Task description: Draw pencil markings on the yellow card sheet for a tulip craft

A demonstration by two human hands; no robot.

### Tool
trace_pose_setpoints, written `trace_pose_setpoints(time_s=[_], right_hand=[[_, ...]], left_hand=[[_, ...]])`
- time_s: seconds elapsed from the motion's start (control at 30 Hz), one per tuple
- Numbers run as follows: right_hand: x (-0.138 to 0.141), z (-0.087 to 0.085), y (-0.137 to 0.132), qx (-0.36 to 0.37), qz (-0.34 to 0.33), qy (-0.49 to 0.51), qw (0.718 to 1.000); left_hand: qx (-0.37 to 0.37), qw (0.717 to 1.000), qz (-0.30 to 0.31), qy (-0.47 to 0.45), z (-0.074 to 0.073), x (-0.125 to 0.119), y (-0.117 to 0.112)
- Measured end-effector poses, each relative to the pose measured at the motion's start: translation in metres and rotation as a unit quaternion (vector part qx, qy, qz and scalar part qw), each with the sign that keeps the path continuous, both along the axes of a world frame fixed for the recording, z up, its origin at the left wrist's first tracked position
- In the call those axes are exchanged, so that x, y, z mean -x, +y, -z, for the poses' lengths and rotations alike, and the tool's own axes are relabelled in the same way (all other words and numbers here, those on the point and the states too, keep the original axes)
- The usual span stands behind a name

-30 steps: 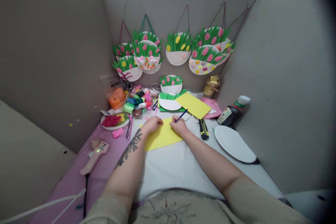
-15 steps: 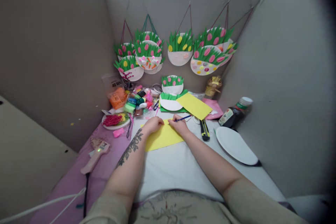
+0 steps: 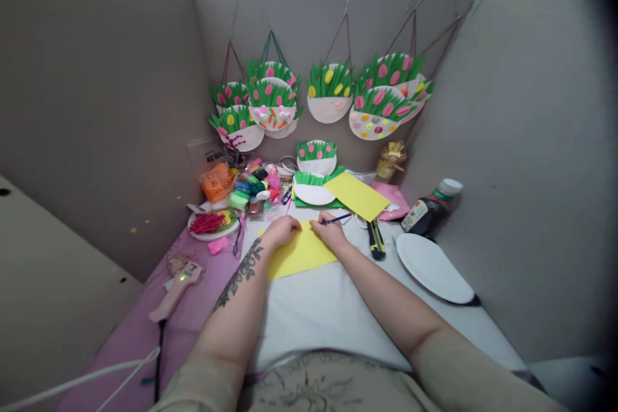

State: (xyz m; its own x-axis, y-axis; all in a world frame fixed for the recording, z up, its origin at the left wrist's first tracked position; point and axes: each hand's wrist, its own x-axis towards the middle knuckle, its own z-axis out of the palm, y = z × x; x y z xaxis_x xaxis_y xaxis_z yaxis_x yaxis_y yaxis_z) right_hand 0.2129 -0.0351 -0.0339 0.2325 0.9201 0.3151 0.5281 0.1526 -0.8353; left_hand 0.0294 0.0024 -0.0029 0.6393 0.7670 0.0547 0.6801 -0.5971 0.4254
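A sheet of yellow paper (image 3: 302, 254) lies flat on the white tabletop in front of me. My left hand (image 3: 284, 230) rests on its upper left part, fingers curled together and pressed down on the paper; the fingertips are partly hidden. Close to its right, my right hand (image 3: 326, 229) grips a dark blue pencil (image 3: 340, 218), its tip low over the sheet near the left fingers. Behind my right hand, a second yellow sheet (image 3: 356, 195) leans across the edge of a white half-plate with green paper grass (image 3: 316, 192).
A utility knife (image 3: 376, 241) lies right of my right hand, with a white half-plate (image 3: 432, 268) and dark bottle (image 3: 432, 207) beyond. To the left are a pink glue gun (image 3: 178, 290), a plate of red yarn (image 3: 207, 223) and bagged coloured clay (image 3: 251, 190). Decorated plates (image 3: 331, 108) hang behind.
The camera view has tilted very slightly. Both hands and the pencil keep practically the same place on the yellow paper.
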Motion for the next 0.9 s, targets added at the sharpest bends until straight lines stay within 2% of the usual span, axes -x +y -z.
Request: trace_pose_setpoints(time_s=[0.9], right_hand=[[0.0003, 0.0009, -0.0033, -0.002, 0.029, 0.024, 0.999]], left_hand=[[-0.005, 1.0, 0.003, 0.0, 0.0028, -0.0003, 0.002]])
